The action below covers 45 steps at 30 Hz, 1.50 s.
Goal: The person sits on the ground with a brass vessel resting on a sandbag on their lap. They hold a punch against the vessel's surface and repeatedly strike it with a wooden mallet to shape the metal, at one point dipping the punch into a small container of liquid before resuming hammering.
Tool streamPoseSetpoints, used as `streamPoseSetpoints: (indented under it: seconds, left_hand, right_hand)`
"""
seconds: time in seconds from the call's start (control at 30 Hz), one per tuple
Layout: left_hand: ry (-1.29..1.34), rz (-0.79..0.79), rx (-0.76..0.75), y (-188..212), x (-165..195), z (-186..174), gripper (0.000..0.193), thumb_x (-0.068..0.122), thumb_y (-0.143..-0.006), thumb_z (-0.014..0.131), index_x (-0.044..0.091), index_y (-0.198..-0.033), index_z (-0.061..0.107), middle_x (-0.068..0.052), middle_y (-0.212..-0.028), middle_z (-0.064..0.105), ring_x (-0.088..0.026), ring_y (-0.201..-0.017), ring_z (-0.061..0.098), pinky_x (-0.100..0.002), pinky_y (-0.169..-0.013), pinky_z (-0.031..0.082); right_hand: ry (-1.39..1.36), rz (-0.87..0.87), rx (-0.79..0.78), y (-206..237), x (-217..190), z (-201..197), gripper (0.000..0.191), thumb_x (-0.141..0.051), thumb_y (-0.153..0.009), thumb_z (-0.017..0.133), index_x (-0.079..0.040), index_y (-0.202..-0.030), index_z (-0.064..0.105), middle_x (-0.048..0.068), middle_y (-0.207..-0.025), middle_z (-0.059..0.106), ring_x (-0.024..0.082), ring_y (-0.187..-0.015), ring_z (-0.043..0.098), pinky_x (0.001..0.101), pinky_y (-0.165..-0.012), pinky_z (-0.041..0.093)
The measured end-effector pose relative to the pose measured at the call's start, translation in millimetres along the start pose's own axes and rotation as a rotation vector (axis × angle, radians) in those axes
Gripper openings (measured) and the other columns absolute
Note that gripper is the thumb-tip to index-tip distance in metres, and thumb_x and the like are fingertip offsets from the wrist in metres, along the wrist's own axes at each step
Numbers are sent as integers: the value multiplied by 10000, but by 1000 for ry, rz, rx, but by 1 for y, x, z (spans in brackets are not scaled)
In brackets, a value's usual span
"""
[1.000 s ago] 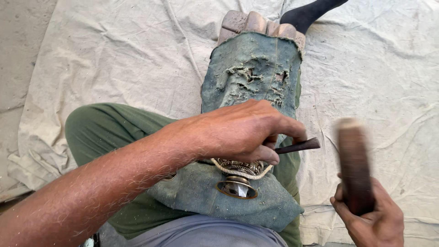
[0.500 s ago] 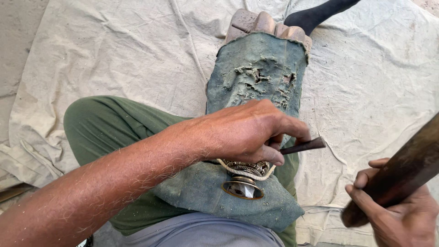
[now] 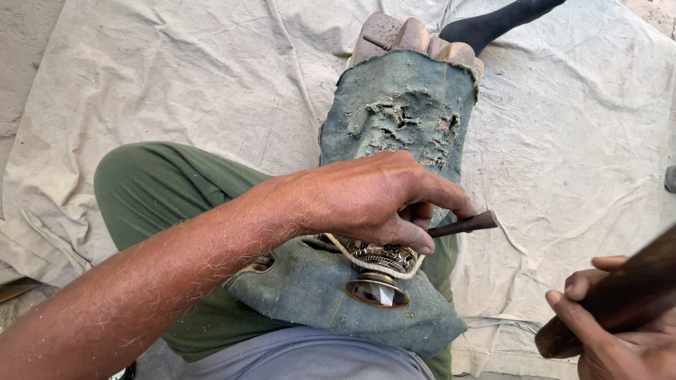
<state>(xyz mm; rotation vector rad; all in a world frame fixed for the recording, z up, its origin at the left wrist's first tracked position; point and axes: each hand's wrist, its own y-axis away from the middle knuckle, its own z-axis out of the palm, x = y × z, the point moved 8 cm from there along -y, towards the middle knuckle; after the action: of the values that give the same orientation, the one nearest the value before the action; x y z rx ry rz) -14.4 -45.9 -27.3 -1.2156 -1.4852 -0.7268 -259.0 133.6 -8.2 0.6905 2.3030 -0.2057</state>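
Left hand (image 3: pixel 366 200) pinches a dark slender metal punch (image 3: pixel 465 225) against the embossed brass piece (image 3: pixel 380 259), which lies on worn blue-green denim padding (image 3: pixel 405 112) across the lap. Right hand (image 3: pixel 620 331) grips a dark wooden mallet (image 3: pixel 620 295), raised. Chasing step; the strike needs the punch steady.

Dark punch (image 3: pixel 465 225) angled over ornate metal piece (image 3: pixel 380 257)
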Motion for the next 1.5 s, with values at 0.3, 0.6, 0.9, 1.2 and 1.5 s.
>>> streamPoseSetpoints:
  seconds: [0.3, 0.6, 0.9, 1.2, 1.5]
  left_hand:
    - [32, 111, 54, 11, -2, -8, 595, 218, -801, 852, 150, -1359, 656, -3, -753, 711, -145, -663, 692, -349, -628, 562]
    - [-18, -12, 198, 27, -9, -11, 500, 224, -803, 842, 146, -1271, 686, 6, -717, 717, -96, -630, 698, -295, -577, 574]
    - [99, 45, 178, 38, -18, -14, 567, 214, -860, 828, 164, -1391, 634, 42, -727, 636, -86, -635, 608, -300, -587, 529]
    - [89, 206, 265, 51, -15, -14, 492, 226, -921, 834, 144, -1372, 656, 26, -809, 637, -66, -710, 617, -257, -676, 574]
    - [71, 78, 321, 53, -22, -12, 445, 223, -887, 837, 118, -1290, 680, 19, -814, 711, -62, -696, 680, -235, -643, 596]
  right_hand:
    - [275, -3, -172, -16, -13, 1, 573, 199, -759, 696, 23, -1289, 567, 132, -933, 689, 201, -897, 709, 343, -874, 612]
    - [650, -240, -226, -36, -21, -1, 555, 81, -733, 798, 41, -1250, 599, 181, -991, 668, 229, -921, 709, 355, -888, 610]
    - [115, -58, -78, -23, -46, -7, 602, 66, -867, 716, -30, -1401, 454, 121, -967, 630, 191, -854, 697, 357, -685, 623]
    - [861, -154, -302, -46, -59, 8, 448, 12, -902, 759, -61, -1305, 580, 100, -812, 649, 167, -662, 669, 324, -670, 567]
    - [696, -173, -198, -56, -67, 15, 450, 32, -817, 797, 5, -1236, 634, 128, -907, 686, 206, -801, 717, 352, -755, 604]
